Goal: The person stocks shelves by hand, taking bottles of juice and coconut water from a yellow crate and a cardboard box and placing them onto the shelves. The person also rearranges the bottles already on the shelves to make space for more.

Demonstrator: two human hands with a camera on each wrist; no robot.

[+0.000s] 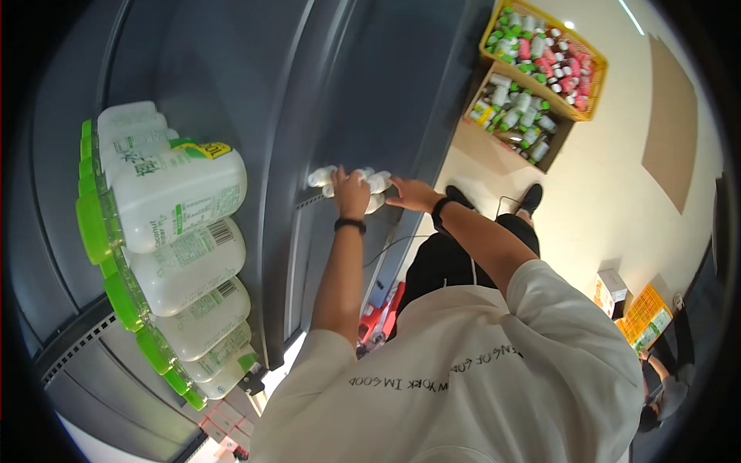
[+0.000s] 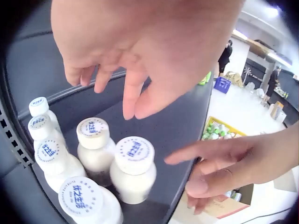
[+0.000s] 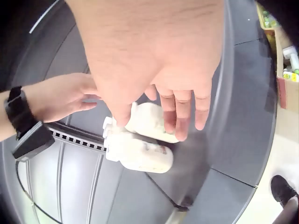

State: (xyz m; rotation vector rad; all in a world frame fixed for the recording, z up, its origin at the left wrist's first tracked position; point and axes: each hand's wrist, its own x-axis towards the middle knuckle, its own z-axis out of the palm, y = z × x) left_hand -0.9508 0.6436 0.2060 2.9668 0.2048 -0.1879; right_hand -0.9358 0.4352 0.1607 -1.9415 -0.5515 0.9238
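Note:
Several small white bottles (image 2: 133,170) with printed white caps stand in a cluster on a dark grey shelf (image 1: 370,100). Over the cluster hangs my left hand (image 1: 353,193), its fingers pointing down loosely; in the left wrist view its fingertips (image 2: 128,109) are above the caps with nothing between them. My right hand (image 1: 413,195) is at the shelf's front side of the bottles, fingers spread, with a small gap to the nearest one in the left wrist view. From the right wrist, that hand overlaps a white bottle (image 3: 147,154) group, hiding part of it.
Large white jugs (image 1: 181,193) with green caps fill the shelf level at left. On the floor, a yellow crate (image 1: 598,85) and a cardboard box (image 1: 482,127) hold many bottles. A slotted metal rail (image 3: 77,138) runs beside the bottles. Another person (image 1: 664,393) is at lower right.

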